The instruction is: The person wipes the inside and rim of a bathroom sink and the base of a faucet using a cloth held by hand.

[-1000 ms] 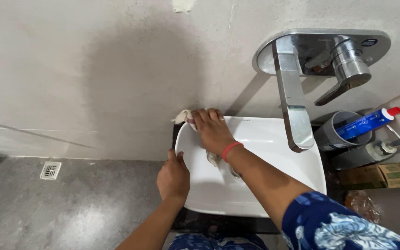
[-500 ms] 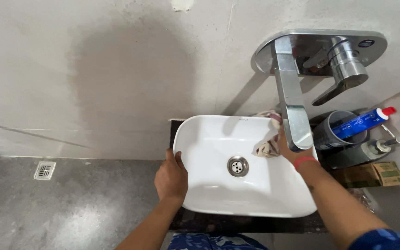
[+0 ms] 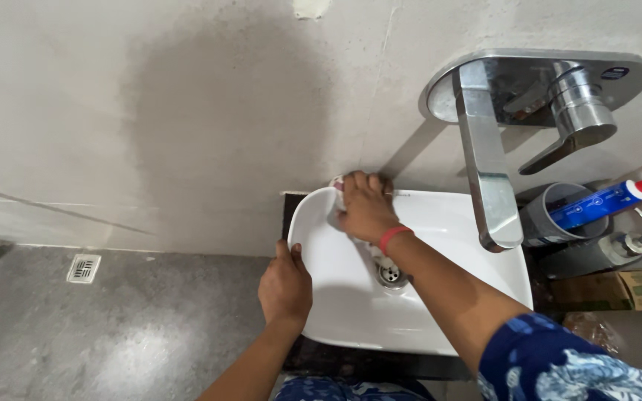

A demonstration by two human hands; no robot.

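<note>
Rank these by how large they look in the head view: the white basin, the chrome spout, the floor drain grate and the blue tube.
1. white basin
2. chrome spout, though it sits nearer the camera
3. blue tube
4. floor drain grate

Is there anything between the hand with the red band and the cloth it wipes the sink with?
Nothing visible. The right hand presses straight onto the cloth at the back left rim of the white sink. The left hand grips the sink's left edge, off to the side.
</note>
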